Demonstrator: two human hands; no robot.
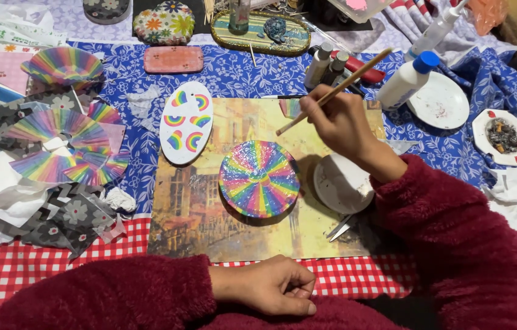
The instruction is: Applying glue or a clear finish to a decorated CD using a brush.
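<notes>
From the head camera I see my right hand (pixel 339 122) raised over the yellowish work mat (pixel 197 214), fingers pinched around a thin wooden brush handle (pixel 338 90) that slants up to the right; its tip end points down-left, clear of the work, I judge so that nothing smears. My left hand (pixel 270 284) rests on the red checked cloth (pixel 57 269) at the near edge, fingers curled loosely into a half fist, holding nothing, apparently just steadying me. The round rainbow-striped disc (pixel 259 178) lies flat in the middle of the mat, within easy reach of the brush. Just to its right a small white dish (pixel 339 183) sits partly under my wrist. An oval white plaque with little rainbows (pixel 185 122) lies to the left, set aside. A white glue bottle with a blue cap (pixel 408 79) leans beyond the mat, and cut rainbow paper scraps (pixel 63 143) are piled at far left.
</notes>
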